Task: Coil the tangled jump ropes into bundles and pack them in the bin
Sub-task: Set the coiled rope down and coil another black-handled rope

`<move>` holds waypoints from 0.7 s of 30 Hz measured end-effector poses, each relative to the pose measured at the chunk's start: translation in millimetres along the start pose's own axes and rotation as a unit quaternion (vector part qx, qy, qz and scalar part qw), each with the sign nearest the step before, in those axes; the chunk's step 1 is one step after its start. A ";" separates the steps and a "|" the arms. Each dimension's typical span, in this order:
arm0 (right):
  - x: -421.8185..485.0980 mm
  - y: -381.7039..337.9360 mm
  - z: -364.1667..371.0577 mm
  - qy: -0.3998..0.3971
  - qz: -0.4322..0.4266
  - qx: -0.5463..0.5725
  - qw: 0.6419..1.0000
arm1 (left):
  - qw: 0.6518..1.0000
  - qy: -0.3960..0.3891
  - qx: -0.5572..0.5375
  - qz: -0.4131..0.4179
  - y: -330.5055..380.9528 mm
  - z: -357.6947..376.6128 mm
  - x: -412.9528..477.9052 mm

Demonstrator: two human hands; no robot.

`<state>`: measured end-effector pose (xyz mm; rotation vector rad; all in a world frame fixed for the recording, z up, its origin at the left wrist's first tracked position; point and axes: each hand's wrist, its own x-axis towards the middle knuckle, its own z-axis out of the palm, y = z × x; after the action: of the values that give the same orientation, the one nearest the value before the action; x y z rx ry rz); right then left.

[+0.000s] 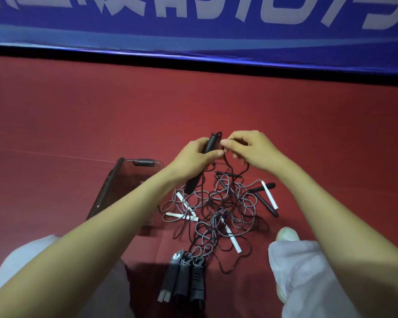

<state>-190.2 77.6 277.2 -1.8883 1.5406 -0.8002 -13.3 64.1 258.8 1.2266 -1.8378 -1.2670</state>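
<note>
Head view, items as I log them from my remote station:

1. Left hand [194,154]: grip curled round a black handle [210,143]. The handle sticks out above the fist, and a black length also shows below it. I cannot tell whether that is one handle or two held together.
2. Right hand [255,150]: grip pinched, thumb and fingertips [225,143] pressed on a thin black cord [226,160] just beside the top of the held handle. The cord hangs from there down to the pile.
3. Tangled jump ropes [225,210]: a loose heap of grey and black cords on the red floor [78,122], directly under both hands. White handles lie in it, one at the right edge [269,195] and one toward me [233,240]. More black handles [263,187] lie at the far right.
4. Coiled bundles [182,278]: three, wrapped tight and lying side by side on the floor, nearest me and touching one another. Pale handle ends show at the near end of the leftmost.
5. Clear plastic bin [151,167]: on the floor just left of the heap, with a dark latch on its far rim. My left forearm crosses it, so I cannot make out what is inside. A dark panel [106,191], perhaps its lid, leans along its left side.
6. Surroundings: blue banner [193,33] with white lettering along the far edge. Pale trouser legs [308,276] sit at both lower corners, with a white shoe [287,235] right of the heap.
</note>
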 end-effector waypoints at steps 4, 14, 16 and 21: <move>0.5 -3.8 1.6 -0.046 0.008 0.097 0.994 | 0.998 -0.010 -0.062 -0.002 -6.9 -1.9 -2.8; 4.7 35.2 -23.2 -0.070 0.128 -0.161 0.976 | 0.973 0.145 0.068 -0.169 -37.7 -68.6 17.3; 6.3 26.8 -23.0 -0.052 0.092 -0.118 0.987 | 0.975 0.102 0.080 -0.178 -41.5 -54.3 13.6; 6.6 0.9 9.9 -0.085 0.019 -0.087 0.992 | 0.998 -0.028 -0.033 -0.040 -21.7 -8.5 -1.6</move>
<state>-182.3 71.5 270.6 -1.9868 1.5759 -0.4869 2.3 59.6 241.9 1.2506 -1.7878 -1.4078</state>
